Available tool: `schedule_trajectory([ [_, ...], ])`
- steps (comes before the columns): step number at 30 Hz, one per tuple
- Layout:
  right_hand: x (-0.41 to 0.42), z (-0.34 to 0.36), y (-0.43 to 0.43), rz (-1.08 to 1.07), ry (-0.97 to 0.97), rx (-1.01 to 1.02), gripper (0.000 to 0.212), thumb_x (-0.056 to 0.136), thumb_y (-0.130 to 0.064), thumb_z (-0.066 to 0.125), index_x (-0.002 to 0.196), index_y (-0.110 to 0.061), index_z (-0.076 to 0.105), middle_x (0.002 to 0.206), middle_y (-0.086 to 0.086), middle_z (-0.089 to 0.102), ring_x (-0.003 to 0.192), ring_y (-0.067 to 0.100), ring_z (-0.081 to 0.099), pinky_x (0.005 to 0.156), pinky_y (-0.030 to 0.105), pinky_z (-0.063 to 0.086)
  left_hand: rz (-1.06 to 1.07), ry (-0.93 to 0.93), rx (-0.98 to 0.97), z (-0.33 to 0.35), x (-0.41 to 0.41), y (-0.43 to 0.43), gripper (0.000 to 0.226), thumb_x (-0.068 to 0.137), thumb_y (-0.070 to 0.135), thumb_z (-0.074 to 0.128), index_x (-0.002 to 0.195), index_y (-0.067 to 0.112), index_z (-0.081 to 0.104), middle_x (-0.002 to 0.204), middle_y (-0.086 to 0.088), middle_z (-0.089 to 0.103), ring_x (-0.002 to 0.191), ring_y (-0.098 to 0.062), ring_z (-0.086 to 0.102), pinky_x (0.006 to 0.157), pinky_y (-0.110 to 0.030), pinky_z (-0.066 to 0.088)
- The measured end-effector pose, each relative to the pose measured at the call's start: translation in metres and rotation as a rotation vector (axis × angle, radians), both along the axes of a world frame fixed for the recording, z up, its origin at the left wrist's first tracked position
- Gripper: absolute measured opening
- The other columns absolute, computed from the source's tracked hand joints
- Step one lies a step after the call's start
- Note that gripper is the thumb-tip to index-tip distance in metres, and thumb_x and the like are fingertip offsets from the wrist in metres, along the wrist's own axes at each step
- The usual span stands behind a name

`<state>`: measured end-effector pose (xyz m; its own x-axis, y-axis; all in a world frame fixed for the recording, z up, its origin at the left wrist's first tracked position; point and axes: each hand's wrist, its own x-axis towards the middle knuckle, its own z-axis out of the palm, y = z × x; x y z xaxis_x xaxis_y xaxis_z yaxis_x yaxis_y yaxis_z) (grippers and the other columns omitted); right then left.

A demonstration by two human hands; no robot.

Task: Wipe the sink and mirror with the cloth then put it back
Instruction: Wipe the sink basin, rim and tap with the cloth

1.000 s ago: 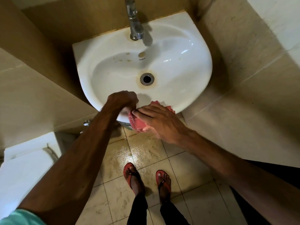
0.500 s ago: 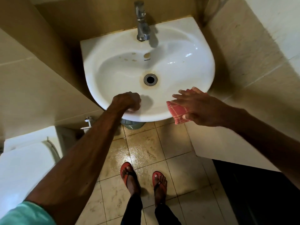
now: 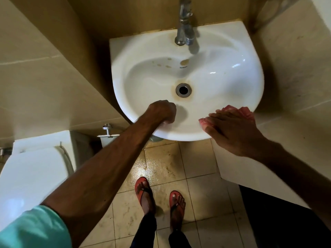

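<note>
Fingers of the right hand press flat on the red checked cloth at the front-right rim of the white ceramic sink. The left hand grips the sink's front rim. The cloth looks soft, light and prone to bunching, so it is best pinned under the palm.

The sink is glossy white, with yellow-brown staining ringed around its silver drain and a few brown spots below the chrome tap. The cloth is pinkish red, possibly checked with pale lines, though blur hides the weave. Wall tiles are plain cream-beige. Floor tiles are beige, mottled brown. The sandals are red, the trousers dark, the sleeve mint green, the toilet white.
</note>
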<state>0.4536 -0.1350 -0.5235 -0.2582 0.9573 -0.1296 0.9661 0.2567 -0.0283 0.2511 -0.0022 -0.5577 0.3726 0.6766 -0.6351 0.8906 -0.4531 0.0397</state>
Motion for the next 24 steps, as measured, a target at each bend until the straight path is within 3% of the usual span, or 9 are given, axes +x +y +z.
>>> schedule_trajectory([
  [2,-0.007,0.007,0.024,0.043,-0.107,-0.175,0.043,0.111,-0.044,0.025,0.122,-0.033,0.064,0.118,-0.012,0.069,0.117,0.013,0.059,0.082,0.020,0.010,-0.013,-0.004,0.019,0.004,0.003,0.000,0.036,0.096,0.016,0.050,0.131,0.009,0.055,0.133,-0.010,0.059,0.119,-0.028,0.060,0.077,-0.031,0.041],
  [3,-0.008,0.004,0.035,0.074,-0.145,-0.273,0.044,0.111,-0.042,0.022,0.131,-0.030,0.060,0.128,-0.008,0.066,0.124,0.015,0.056,0.084,0.024,0.013,-0.025,-0.008,0.028,0.005,0.004,0.000,0.037,0.096,0.016,0.050,0.132,0.009,0.055,0.134,-0.010,0.058,0.120,-0.028,0.059,0.077,-0.031,0.040],
  [6,-0.011,-0.014,0.062,0.063,-0.178,-0.491,0.053,0.111,-0.044,0.017,0.153,-0.021,0.040,0.157,0.005,0.045,0.147,0.023,0.038,0.121,0.041,0.021,-0.038,-0.030,0.054,0.005,0.002,0.000,0.038,0.097,0.016,0.050,0.134,0.009,0.055,0.133,-0.011,0.058,0.121,-0.028,0.058,0.078,-0.031,0.041],
  [9,-0.017,-0.040,0.076,-0.027,-0.179,-0.572,0.062,0.110,-0.047,0.017,0.164,-0.016,0.013,0.172,0.007,0.011,0.159,0.024,0.010,0.128,0.044,0.009,-0.027,-0.059,0.032,0.003,-0.005,0.001,0.037,0.099,0.019,0.047,0.133,0.007,0.055,0.133,-0.010,0.059,0.121,-0.028,0.058,0.089,-0.032,0.047],
  [11,-0.020,-0.054,0.087,-0.061,-0.152,-0.561,0.063,0.111,-0.047,0.015,0.164,-0.016,0.003,0.173,0.005,-0.002,0.160,0.022,0.000,0.128,0.043,0.002,-0.044,-0.091,0.038,0.001,-0.009,0.004,0.035,0.099,0.021,0.046,0.129,0.007,0.058,0.130,-0.010,0.061,0.118,-0.028,0.060,0.089,-0.031,0.048],
  [14,-0.021,-0.062,0.094,-0.083,-0.131,-0.580,0.062,0.110,-0.047,0.012,0.164,-0.020,-0.005,0.173,0.003,-0.009,0.160,0.021,-0.007,0.127,0.040,-0.003,-0.056,-0.117,0.051,0.000,-0.015,0.010,0.035,0.097,0.024,0.050,0.129,0.012,0.060,0.128,-0.007,0.063,0.116,-0.027,0.062,0.080,-0.029,0.043],
  [18,-0.014,-0.035,0.085,-0.043,-0.176,-0.658,0.058,0.111,-0.047,0.010,0.162,-0.035,-0.013,0.171,-0.011,-0.012,0.159,0.015,-0.010,0.121,0.034,-0.010,-0.069,-0.121,0.036,-0.003,-0.024,0.013,0.037,0.096,0.029,0.053,0.132,0.022,0.059,0.128,-0.002,0.063,0.115,-0.025,0.062,0.078,-0.028,0.040],
  [24,-0.008,-0.037,0.088,-0.062,-0.128,-0.693,0.064,0.109,-0.052,0.019,0.164,-0.030,-0.006,0.171,-0.010,-0.011,0.159,0.016,-0.008,0.126,0.039,-0.005,-0.052,-0.159,0.039,-0.006,-0.020,0.014,0.036,0.094,0.028,0.055,0.129,0.022,0.062,0.127,-0.001,0.064,0.116,-0.023,0.062,0.078,-0.025,0.038],
])
